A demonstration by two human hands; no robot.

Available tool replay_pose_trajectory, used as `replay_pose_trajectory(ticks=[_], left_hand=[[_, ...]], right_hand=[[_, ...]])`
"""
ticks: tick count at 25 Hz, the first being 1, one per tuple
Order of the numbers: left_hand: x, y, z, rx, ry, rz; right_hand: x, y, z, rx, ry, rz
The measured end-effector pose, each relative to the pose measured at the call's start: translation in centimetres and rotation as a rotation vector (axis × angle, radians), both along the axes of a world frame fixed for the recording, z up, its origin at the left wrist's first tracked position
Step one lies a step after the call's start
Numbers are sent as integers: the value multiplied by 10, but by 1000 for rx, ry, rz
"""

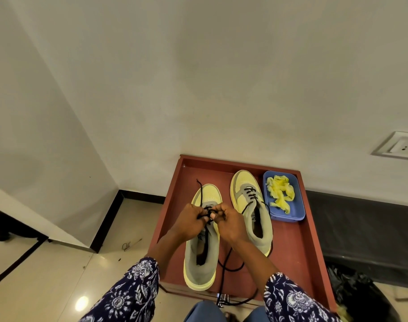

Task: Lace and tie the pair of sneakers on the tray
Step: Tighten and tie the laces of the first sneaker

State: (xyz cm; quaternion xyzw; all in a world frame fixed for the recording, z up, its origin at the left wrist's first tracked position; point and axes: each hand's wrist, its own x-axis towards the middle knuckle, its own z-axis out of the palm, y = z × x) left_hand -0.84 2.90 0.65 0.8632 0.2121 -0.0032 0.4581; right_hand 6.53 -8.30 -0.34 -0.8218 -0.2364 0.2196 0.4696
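Two yellow and grey sneakers stand toe-away on a red-brown tray [293,242]. Over the eyelets of the left sneaker [200,261], my left hand [190,221] and my right hand [226,220] meet, both pinching its black lace [201,194]. One lace end runs up past the toe; another length trails between the shoes and over the tray's front edge. The right sneaker [251,205] is partly laced with a black lace, its ends loose.
A blue plastic box [300,205] holding crumpled yellow material sits at the tray's back right corner. White walls stand behind and to the left. A wall socket [400,147] is at right. A black bag [361,296] lies on the tiled floor beside the tray.
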Motion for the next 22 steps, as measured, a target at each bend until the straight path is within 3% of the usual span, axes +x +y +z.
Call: replay_pose_trajectory(ticks=[9, 13, 22], left_hand=[[5, 14, -33, -162, 266, 90], [-5, 6, -5, -216, 198, 7], [-13, 8, -2, -151, 75, 177]], right_hand=[[2, 3, -5, 0, 78, -27], [3, 2, -6, -8, 104, -36], [2, 1, -9, -47, 123, -75]])
